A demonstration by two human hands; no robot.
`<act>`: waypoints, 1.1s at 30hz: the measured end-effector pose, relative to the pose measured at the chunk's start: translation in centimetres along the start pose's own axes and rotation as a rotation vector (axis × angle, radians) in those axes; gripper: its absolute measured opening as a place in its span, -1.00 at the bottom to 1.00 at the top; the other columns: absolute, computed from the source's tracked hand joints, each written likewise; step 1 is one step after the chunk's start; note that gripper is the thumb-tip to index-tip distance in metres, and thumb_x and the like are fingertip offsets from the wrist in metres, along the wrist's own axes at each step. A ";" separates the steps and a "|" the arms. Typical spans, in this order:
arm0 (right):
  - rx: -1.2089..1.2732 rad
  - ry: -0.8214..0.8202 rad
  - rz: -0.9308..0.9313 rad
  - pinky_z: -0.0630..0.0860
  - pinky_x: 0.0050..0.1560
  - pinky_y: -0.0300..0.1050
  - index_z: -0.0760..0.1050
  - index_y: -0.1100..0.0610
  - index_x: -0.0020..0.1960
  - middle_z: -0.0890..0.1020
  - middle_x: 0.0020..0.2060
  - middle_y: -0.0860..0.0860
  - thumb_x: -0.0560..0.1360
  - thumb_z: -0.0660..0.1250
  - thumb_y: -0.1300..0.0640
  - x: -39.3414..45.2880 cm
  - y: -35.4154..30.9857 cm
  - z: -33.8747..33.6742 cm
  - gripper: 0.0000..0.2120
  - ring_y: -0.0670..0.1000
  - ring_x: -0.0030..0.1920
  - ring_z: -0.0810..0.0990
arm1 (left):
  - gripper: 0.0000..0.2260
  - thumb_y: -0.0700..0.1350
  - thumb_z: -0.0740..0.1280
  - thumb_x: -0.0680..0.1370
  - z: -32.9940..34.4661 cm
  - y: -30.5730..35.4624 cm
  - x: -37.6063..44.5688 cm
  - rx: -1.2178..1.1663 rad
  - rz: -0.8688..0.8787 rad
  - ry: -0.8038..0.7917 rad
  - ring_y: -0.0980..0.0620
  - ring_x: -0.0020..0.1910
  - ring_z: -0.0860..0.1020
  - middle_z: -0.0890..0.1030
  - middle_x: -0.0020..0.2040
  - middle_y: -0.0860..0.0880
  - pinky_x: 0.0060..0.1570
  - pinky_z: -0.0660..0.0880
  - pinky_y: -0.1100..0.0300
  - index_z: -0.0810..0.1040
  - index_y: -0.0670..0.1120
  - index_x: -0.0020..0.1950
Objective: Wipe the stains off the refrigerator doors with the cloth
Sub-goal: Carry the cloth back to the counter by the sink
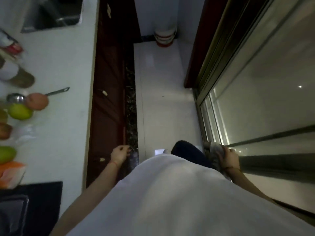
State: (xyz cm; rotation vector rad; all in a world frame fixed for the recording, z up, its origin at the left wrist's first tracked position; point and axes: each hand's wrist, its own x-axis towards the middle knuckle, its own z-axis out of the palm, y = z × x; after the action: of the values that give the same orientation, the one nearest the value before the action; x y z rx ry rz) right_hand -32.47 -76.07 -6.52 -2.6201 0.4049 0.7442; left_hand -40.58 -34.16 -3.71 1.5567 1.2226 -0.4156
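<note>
The refrigerator's glossy grey doors (265,92) fill the right side, seen steeply from above, with a dark seam between the upper and lower door. My right hand (229,158) grips a crumpled grey cloth (215,149) and presses it against the door's left edge just by that seam. My left hand (120,153) hangs loosely curled beside the dark red cabinet front, holding nothing. My white shirt hides the lower door edge and the floor below me.
A white counter (68,74) runs along the left with green mangoes (19,110), a ladle, jars and a dark sink (54,12). Dark red cabinets (107,99) stand below it. White floor tiles (163,92) form a narrow aisle; a red-and-white bucket (164,38) stands at the far end.
</note>
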 end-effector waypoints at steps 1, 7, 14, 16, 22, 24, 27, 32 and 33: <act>0.010 0.017 -0.002 0.48 0.11 0.17 0.45 0.16 0.35 0.51 0.12 0.37 0.59 0.32 0.04 1.4 -2.1 -1.0 -0.62 0.40 0.11 0.52 | -0.71 -0.18 0.20 0.66 0.1 2.3 1.3 0.014 0.012 0.003 -0.14 0.11 0.60 0.62 0.23 -0.30 0.34 0.48 -0.07 0.55 -0.29 0.30; -0.079 -0.112 0.020 0.45 0.19 0.11 0.42 0.10 0.41 0.50 0.18 0.32 0.61 0.27 0.01 11.5 -9.3 -2.7 -0.60 0.36 0.19 0.50 | -0.74 -0.20 0.23 0.65 0.8 10.3 10.6 0.048 -0.004 0.014 -0.15 0.07 0.59 0.62 0.22 -0.32 0.12 0.53 0.06 0.58 -0.30 0.25; -0.104 -0.191 0.005 0.51 0.25 0.06 0.47 -0.01 0.34 0.55 0.19 0.20 0.59 0.23 -0.07 25.8 -20.5 -8.2 -0.64 0.25 0.21 0.53 | -0.67 -0.02 0.18 0.68 0.8 18.7 17.5 0.387 -0.116 -0.052 -0.16 0.40 0.48 0.53 0.40 -0.16 0.42 0.39 0.06 0.57 -0.11 0.35; -0.135 -0.177 -0.064 0.50 0.24 0.09 0.44 0.05 0.37 0.53 0.22 0.24 0.61 0.23 -0.04 30.4 -25.6 -10.8 -0.63 0.28 0.22 0.51 | -0.67 -0.07 0.21 0.67 1.1 23.0 19.6 0.284 -0.098 -0.027 -0.20 0.38 0.50 0.55 0.37 -0.20 0.43 0.41 0.03 0.57 -0.20 0.34; -0.161 -0.074 -0.314 0.42 0.24 0.16 0.38 0.19 0.45 0.47 0.23 0.39 0.60 0.30 0.11 41.6 -40.7 -17.0 -0.55 0.40 0.22 0.45 | -0.71 -0.20 0.24 0.65 1.4 34.8 25.1 -0.192 -0.120 0.147 -0.34 0.27 0.55 0.59 0.24 -0.37 0.37 0.46 -0.20 0.56 -0.37 0.26; -0.163 -0.081 -0.353 0.41 0.25 0.18 0.39 0.19 0.45 0.45 0.24 0.39 0.59 0.32 0.11 44.0 -44.6 -17.6 -0.55 0.43 0.22 0.44 | -0.75 -0.22 0.23 0.65 1.4 37.8 26.9 -0.252 -0.119 0.167 -0.27 0.14 0.59 0.63 0.13 -0.32 0.24 0.52 -0.07 0.58 -0.37 0.20; -0.250 -0.181 -0.352 0.40 0.32 0.15 0.32 0.17 0.49 0.41 0.33 0.34 0.61 0.28 0.06 47.1 -48.6 -17.0 -0.52 0.39 0.30 0.40 | -0.86 -0.22 0.24 0.65 1.2 40.7 29.4 -0.294 -0.138 0.169 -0.15 -0.02 0.53 0.60 -0.01 -0.24 0.03 0.47 -0.06 0.56 -0.25 0.01; -0.439 -0.334 -0.394 0.33 0.41 0.10 0.28 0.08 0.50 0.37 0.43 0.25 0.64 0.22 0.01 52.0 -55.5 -15.7 -0.54 0.30 0.41 0.35 | -0.85 -0.19 0.26 0.63 -0.6 43.2 33.2 -0.226 -0.131 0.226 -0.04 -0.06 0.53 0.59 -0.09 -0.18 0.10 0.53 -0.01 0.60 -0.19 -0.05; -0.450 -0.339 -0.416 0.34 0.40 0.09 0.30 0.08 0.48 0.38 0.42 0.24 0.63 0.24 0.02 53.1 -57.5 -15.7 -0.56 0.29 0.40 0.37 | -0.82 -0.19 0.26 0.64 -1.1 43.5 34.0 -0.236 -0.144 0.237 -0.04 -0.08 0.55 0.61 -0.06 -0.17 -0.01 0.52 0.10 0.64 -0.22 0.03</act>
State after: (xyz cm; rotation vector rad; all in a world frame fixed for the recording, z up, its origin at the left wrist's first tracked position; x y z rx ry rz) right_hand 39.20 -40.96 -7.13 -2.7495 -0.4418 1.2058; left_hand 10.30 -12.89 -7.11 1.3462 1.5156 -0.1724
